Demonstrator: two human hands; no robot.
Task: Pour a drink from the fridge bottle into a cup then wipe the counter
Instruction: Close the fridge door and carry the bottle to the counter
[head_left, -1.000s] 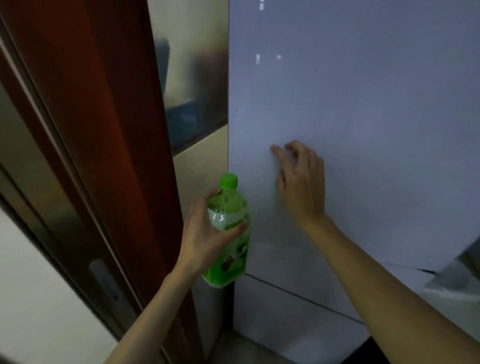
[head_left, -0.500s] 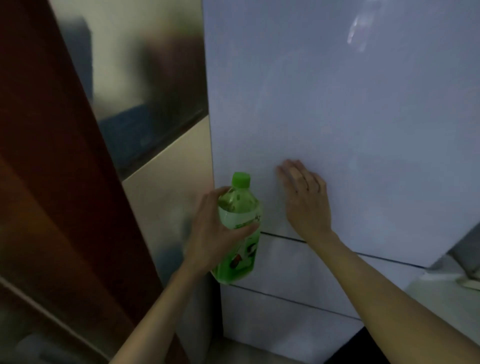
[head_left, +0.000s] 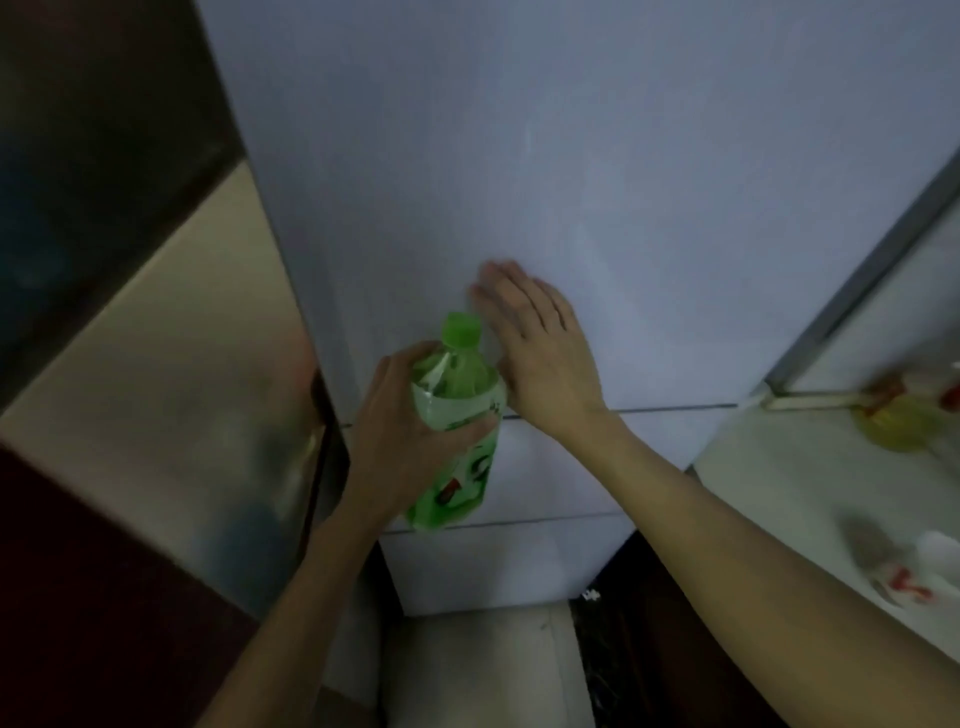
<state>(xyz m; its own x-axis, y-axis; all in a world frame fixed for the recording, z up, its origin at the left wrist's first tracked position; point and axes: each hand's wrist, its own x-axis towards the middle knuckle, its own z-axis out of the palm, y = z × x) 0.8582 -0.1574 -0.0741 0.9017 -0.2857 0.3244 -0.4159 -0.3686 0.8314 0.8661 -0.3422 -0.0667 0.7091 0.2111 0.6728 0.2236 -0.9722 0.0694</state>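
A green plastic bottle (head_left: 457, 431) with a green cap and a printed label is upright in my left hand (head_left: 402, 441), which grips it around the upper body. My right hand (head_left: 540, 348) lies flat with fingers spread against the pale fridge door (head_left: 571, 156), just right of the bottle's cap. The fridge door looks closed, with drawer fronts below it. No cup is clearly visible.
A white counter (head_left: 779, 493) runs along the right, with a blurred yellow object (head_left: 898, 421) and a white item with red marks (head_left: 914, 577) on it. A dark red-brown panel (head_left: 93, 597) and a shiny metal surface stand to the left. Floor shows below the fridge.
The view has swung right and down, bringing the counter into sight. My right hand stays flat on the fridge door, lower on it. The bottle remains in my left hand.
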